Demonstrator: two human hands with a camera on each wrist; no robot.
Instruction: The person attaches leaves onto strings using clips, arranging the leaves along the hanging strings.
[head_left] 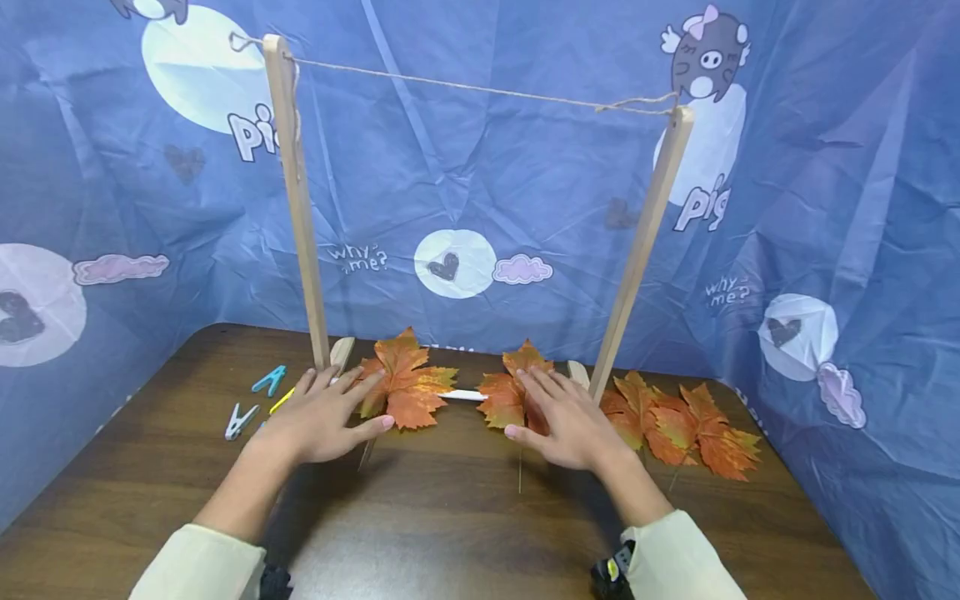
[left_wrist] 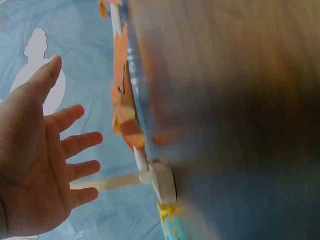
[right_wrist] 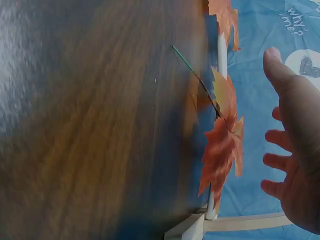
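Observation:
My left hand [head_left: 318, 421], palm down with spread fingers, hovers beside an orange maple leaf [head_left: 408, 383]; the left wrist view shows the palm [left_wrist: 35, 155] holding nothing. Over the right edge of a second leaf [head_left: 504, 398] is my right hand [head_left: 573, 421], its fingers extended. In the right wrist view this hand [right_wrist: 300, 145] is apart from the leaf [right_wrist: 222, 145], whose thin stem points toward the table's front. Both leaves lie at a white bar [head_left: 463, 395] low between two wooden posts [head_left: 302, 208].
Twine [head_left: 450, 84] runs between the post tops. Several more leaves [head_left: 701, 429] lie at the right. Left of the left hand are a blue clip [head_left: 269, 380], a white clip [head_left: 240, 422] and a yellow one [head_left: 282, 401]. Patterned blue cloth [head_left: 480, 183] hangs behind the table [head_left: 420, 533].

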